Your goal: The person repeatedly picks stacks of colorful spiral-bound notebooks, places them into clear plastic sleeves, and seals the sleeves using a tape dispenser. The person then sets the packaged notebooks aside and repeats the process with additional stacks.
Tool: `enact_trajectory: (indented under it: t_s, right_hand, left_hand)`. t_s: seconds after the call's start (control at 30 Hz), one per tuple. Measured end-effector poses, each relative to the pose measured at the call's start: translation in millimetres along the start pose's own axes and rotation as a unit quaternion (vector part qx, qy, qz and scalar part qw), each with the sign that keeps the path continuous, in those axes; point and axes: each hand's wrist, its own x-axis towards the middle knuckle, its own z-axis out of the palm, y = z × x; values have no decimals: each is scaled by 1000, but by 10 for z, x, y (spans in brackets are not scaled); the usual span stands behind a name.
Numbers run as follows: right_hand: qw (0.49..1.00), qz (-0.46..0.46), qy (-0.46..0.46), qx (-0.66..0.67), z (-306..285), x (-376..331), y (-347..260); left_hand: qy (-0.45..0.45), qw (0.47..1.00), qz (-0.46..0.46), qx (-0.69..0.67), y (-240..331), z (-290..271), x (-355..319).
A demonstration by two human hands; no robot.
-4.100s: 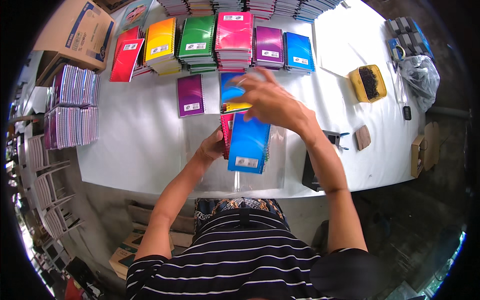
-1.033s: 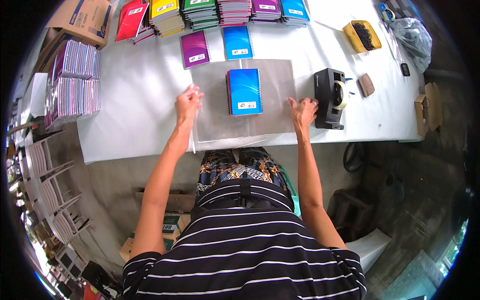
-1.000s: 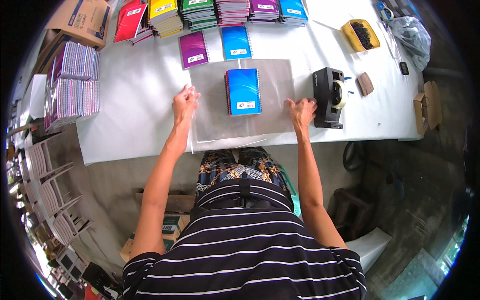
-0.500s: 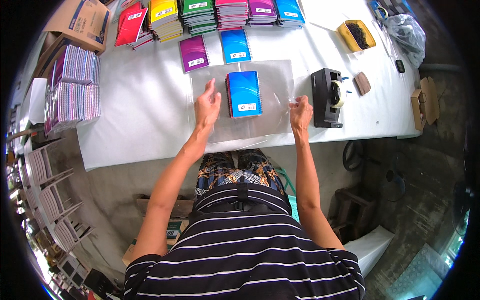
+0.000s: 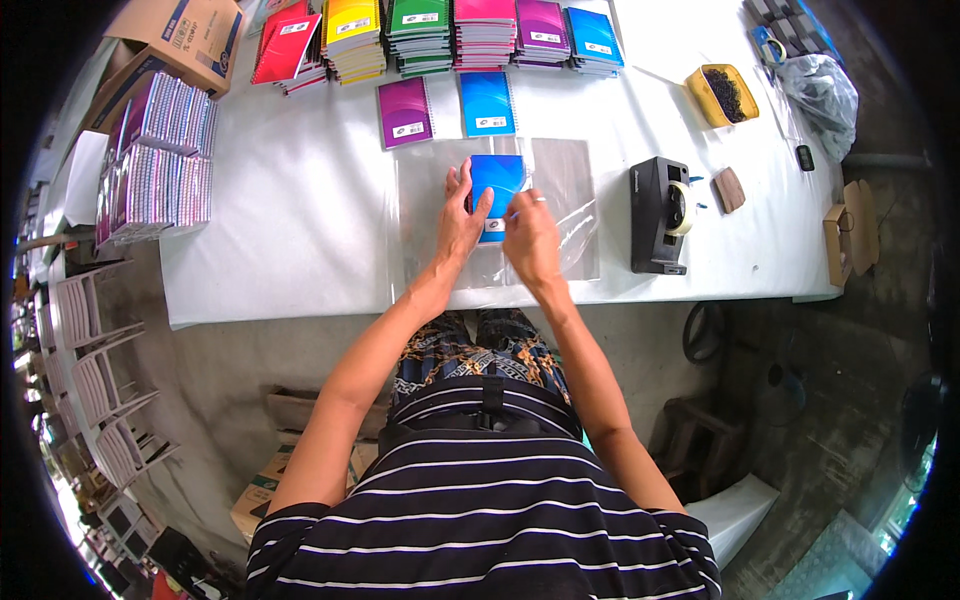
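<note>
Now my left hand (image 5: 462, 215) lies flat with fingers spread on the blue notebook stack (image 5: 497, 180), pinning it so it does not slide, while my right hand (image 5: 530, 240) sits just at its 5 o'clock, fingers curled narrow and seemingly pinching the clear plastic sheet (image 5: 565, 215) that lies under the stack; whether it truly grips the film I cannot tell. The stack rests near the middle of that sheet, so film is free on every side of it. At 3 o'clock from my hands the black tape dispenser (image 5: 660, 215) stands within reach on the white bench (image 5: 290, 230). At 12 o'clock lie a purple notebook (image 5: 405, 112) and a blue notebook (image 5: 486, 103), and beyond them the row of coloured notebook piles (image 5: 440, 30). Wrapped bundles (image 5: 160, 150) sit far off at 9 o'clock.
</note>
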Motion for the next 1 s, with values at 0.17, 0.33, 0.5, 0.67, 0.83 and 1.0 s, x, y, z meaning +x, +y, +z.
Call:
enact_trajectory:
  t_s: [0.17, 0.33, 0.5, 0.67, 0.83, 1.0]
  right_hand:
    - [990, -77, -105, -56, -32, -183, -140]
    - [924, -194, -308, 116, -411, -230, 119]
    - [909, 11, -223, 353, -676, 321, 547]
    - [974, -178, -140, -9, -90, 1532, 789]
    - [970, -208, -60, 116, 113, 1798, 805]
    - [946, -323, 29, -12, -149, 816, 787]
  left_hand:
    - [-12, 991, 7, -134, 145, 44, -54]
    - [-5, 994, 35, -106, 64, 58, -91]
    - [31, 997, 50, -50, -54, 60, -121]
    - [18, 999, 36, 1, -14, 91, -96]
    - [-4, 998, 45, -42, 18, 81, -115]
    - [19, 998, 50, -44, -58, 37, -184]
